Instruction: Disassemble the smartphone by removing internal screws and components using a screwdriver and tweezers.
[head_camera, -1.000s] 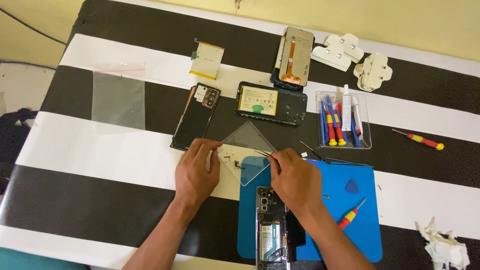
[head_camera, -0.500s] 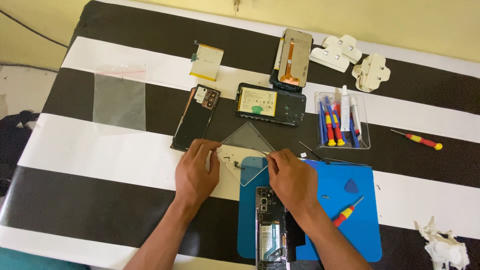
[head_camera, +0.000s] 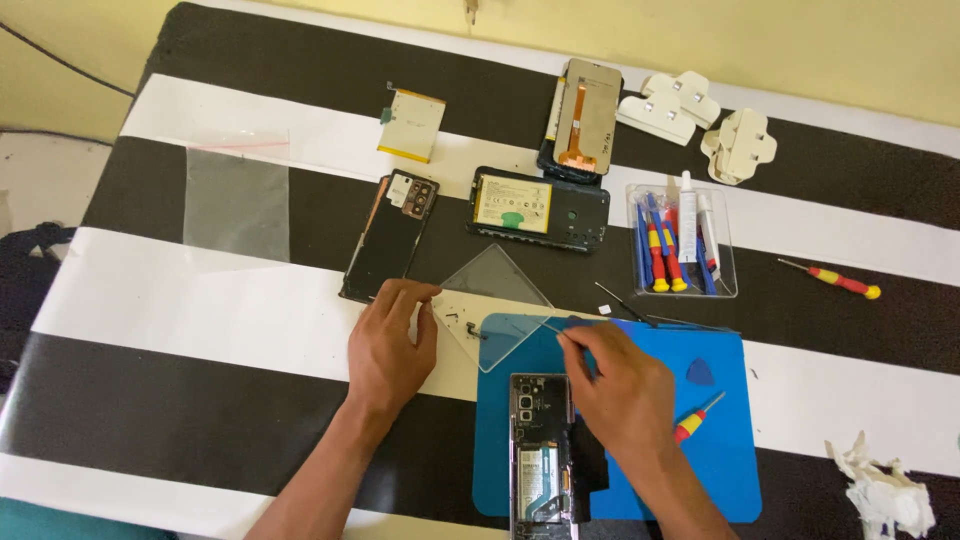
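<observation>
Little has shifted: both hands stay over the clear square plastic sheet (head_camera: 497, 300) on the black-and-white striped counter (head_camera: 250, 300). Left hand (head_camera: 388, 345) presses curled fingertips on the sheet's edge. Right hand (head_camera: 620, 385) pinches thin metal tweezers (head_camera: 553, 328) above the opened phone (head_camera: 540, 440) on the blue mat (head_camera: 720, 440).

Even, bright daylight; soft short shadows under hands; mild glare on clear plastic; focus sharp, little edge distortion.
</observation>
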